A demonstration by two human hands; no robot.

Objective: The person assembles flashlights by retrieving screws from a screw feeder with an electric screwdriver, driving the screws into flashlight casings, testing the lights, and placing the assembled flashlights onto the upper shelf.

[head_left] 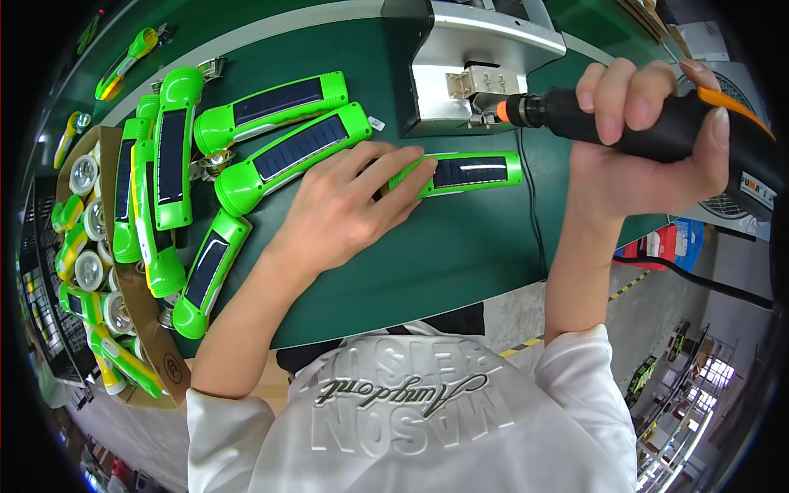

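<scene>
Clock: centred mid-picture, twelve at the top.
Left hand: between ten and eleven, back upward, fingers spread over the left end of a green flashlight; the thumb is hidden, so whether it grips or merely rests I cannot tell.
Right hand: at two, wrapped firmly around a black power screwdriver, well apart from the left.
Screwdriver nose: points toward nine, at the fitting on a silver machine at one; contact is unclear.
Flashlight: lies between one and two on the green table, dark panel up, just below the machine.
Handling: probably light and stiff, its glossy shell a little slippery; the panel (shiny enough to scratch, I'd guess) looks the delicate part.
Hold: best taken by the shell's long sides, off the panel.
Neighbours: more green flashlights around ten; a carton of others near nine.
</scene>
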